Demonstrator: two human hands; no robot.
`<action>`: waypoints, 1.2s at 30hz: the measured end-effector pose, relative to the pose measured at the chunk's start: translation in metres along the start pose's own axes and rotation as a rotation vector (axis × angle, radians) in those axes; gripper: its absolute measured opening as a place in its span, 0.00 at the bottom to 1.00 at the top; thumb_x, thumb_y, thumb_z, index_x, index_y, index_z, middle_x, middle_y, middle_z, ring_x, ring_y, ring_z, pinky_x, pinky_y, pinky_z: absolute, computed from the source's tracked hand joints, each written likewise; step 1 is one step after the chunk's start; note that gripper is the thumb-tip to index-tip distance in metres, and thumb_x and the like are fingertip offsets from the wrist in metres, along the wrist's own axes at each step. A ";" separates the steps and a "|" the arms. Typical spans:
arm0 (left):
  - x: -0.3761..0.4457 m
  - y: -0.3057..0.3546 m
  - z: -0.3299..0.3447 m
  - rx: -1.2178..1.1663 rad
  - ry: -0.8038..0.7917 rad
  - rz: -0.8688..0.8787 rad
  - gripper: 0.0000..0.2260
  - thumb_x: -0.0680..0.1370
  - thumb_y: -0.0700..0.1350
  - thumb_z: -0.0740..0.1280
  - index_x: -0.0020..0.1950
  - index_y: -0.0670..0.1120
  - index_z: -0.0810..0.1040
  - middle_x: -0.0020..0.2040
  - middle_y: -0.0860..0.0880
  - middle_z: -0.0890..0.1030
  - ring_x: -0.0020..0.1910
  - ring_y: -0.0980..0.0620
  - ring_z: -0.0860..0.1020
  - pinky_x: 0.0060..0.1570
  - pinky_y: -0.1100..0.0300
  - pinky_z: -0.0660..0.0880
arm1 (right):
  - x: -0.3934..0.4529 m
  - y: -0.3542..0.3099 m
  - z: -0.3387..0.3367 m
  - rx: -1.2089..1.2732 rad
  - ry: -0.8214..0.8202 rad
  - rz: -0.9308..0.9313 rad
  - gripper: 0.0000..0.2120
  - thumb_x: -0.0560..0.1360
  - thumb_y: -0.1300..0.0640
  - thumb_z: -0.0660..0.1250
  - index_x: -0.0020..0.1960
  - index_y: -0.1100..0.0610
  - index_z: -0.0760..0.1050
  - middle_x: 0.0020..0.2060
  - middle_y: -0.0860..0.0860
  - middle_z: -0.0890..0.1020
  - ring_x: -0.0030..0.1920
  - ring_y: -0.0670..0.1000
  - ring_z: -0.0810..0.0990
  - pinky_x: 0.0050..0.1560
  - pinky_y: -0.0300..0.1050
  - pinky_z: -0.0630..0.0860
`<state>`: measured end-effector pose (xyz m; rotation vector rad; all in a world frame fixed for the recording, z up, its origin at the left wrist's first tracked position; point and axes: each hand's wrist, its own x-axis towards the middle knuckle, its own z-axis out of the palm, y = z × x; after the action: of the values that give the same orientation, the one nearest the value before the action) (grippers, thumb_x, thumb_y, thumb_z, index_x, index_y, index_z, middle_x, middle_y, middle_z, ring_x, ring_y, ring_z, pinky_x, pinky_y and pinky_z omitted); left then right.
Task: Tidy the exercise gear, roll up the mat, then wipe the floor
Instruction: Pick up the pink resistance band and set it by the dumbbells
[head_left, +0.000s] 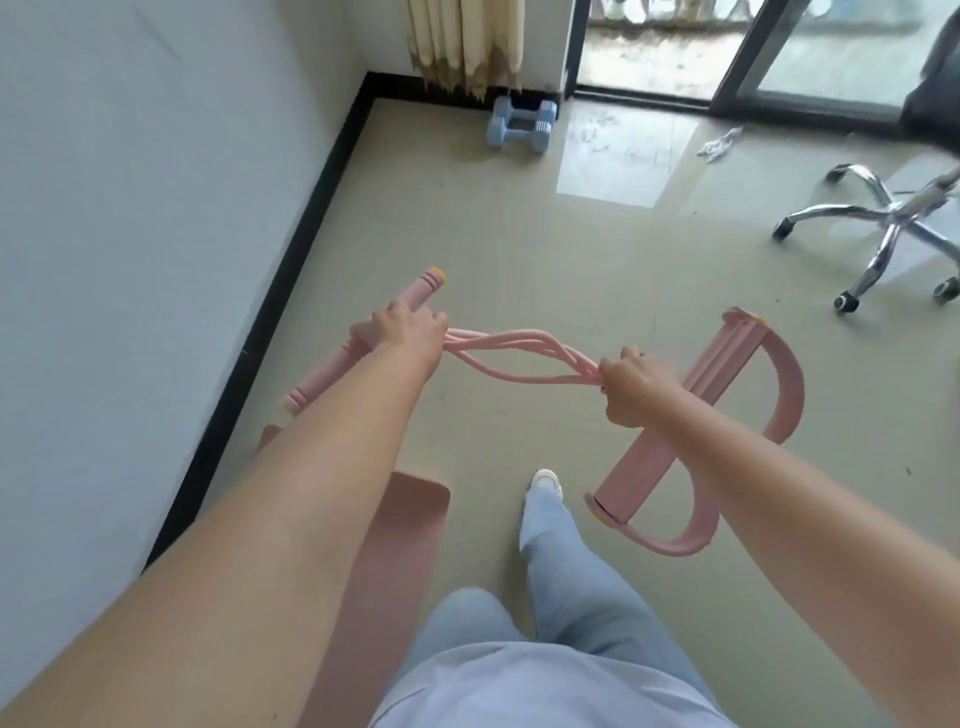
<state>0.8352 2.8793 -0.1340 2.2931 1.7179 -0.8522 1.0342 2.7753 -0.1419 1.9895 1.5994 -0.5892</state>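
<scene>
Pull rope: the pink pedal pull rope (519, 353) is up in the air over the floor, both hands on it, its tubes twisted between them.
Left hand: the left hand (402, 332) is wrapped round the ribbed handle bar (363, 343) at its middle, on the wall side of the rope.
Right hand: the right hand (631, 387) is clenched on the tube ends at the foot bar (680, 415), whose two curved loops hang beyond it.
Mat: the pink mat (384, 561) lies flat on the floor below the rope, beside the black skirting.
Dumbbells: two blue dumbbells (519, 124) sit far beyond the rope, under the curtain.
Chair: a chrome chair base (883, 228) stands past the rope's foot bar.
</scene>
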 end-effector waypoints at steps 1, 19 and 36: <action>0.025 0.000 -0.017 0.024 -0.002 -0.009 0.19 0.77 0.36 0.58 0.66 0.50 0.68 0.67 0.51 0.70 0.69 0.44 0.66 0.60 0.44 0.72 | 0.025 0.007 -0.019 -0.009 -0.013 -0.012 0.18 0.77 0.62 0.58 0.66 0.59 0.66 0.60 0.58 0.70 0.61 0.57 0.73 0.54 0.46 0.71; 0.485 -0.109 -0.248 0.173 0.001 0.058 0.18 0.77 0.37 0.61 0.66 0.45 0.66 0.65 0.48 0.71 0.69 0.43 0.67 0.58 0.50 0.73 | 0.474 -0.012 -0.349 -0.098 -0.026 -0.087 0.19 0.77 0.62 0.58 0.67 0.60 0.62 0.62 0.58 0.69 0.63 0.57 0.71 0.59 0.48 0.70; 0.874 -0.121 -0.359 -0.384 -0.242 0.036 0.15 0.80 0.43 0.52 0.65 0.49 0.66 0.55 0.45 0.71 0.47 0.47 0.67 0.32 0.59 0.60 | 0.816 -0.024 -0.493 -0.018 -0.132 -0.071 0.19 0.77 0.61 0.56 0.67 0.60 0.63 0.62 0.58 0.70 0.63 0.59 0.71 0.60 0.49 0.69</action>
<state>1.0077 3.8066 -0.2681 1.8823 1.5702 -0.6880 1.1892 3.7069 -0.2727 1.8468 1.5939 -0.7158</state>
